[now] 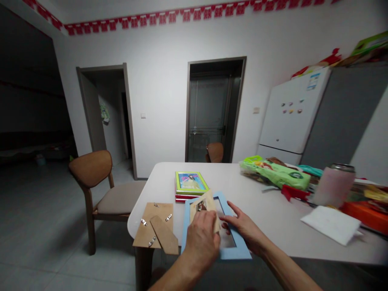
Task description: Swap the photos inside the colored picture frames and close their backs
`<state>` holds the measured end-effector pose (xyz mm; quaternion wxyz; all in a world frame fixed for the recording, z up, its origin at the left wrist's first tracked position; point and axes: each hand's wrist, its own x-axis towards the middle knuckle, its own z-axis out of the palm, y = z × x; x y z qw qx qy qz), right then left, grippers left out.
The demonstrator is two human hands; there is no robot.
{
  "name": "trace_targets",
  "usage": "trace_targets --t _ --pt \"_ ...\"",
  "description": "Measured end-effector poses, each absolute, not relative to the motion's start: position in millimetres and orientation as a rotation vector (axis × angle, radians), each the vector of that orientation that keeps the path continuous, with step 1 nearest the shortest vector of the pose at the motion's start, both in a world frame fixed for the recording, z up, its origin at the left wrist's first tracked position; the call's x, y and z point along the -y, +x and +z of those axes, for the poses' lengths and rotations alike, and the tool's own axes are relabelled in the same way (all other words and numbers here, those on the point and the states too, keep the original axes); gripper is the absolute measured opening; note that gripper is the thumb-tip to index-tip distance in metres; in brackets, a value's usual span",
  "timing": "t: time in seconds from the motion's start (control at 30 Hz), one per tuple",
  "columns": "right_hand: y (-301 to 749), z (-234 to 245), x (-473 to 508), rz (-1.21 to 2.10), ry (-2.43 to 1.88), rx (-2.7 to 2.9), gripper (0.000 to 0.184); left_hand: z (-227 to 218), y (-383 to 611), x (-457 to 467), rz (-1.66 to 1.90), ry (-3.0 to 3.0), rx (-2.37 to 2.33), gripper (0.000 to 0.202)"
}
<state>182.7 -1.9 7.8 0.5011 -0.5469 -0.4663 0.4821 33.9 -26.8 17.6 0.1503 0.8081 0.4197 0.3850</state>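
Observation:
A light-blue picture frame [187,218] is held tilted at the table's near edge, with a clear pane [228,238] in it. Over its left part lies a cream sheet with a small dark picture [201,204], pinched in the curled fingers of my left hand [202,236]. My right hand [244,226] grips the frame's right side, its thumb over the front and other fingers partly hidden. Left of the frame is a brown backing board [157,208] with metal clips and a stand leg [165,236]. Beyond is a stack of picture frames [190,182], the top one lime green.
The white table [224,173] has a rounded left corner. On its right lie a green package [273,173], a pink jar [335,186], a folded white sheet [332,224] and red items. A wooden chair [91,169] stands left. A refrigerator [291,117] stands behind.

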Motion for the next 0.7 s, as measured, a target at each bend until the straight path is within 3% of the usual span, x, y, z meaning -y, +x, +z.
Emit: trace_targets --t 0.23,0.43,0.7 --pt "218 -30 -19 0.750 -1.748 1.306 0.054 3 -33 6 1.470 2.076 -1.559 0.034" --pt "224 -45 -23 0.310 -2.003 1.605 0.046 -34 -66 18 1.181 2.049 -1.806 0.027" --pt "217 -48 -19 0.139 -2.111 1.743 0.044 -36 -66 30 0.894 2.257 -2.109 0.023"
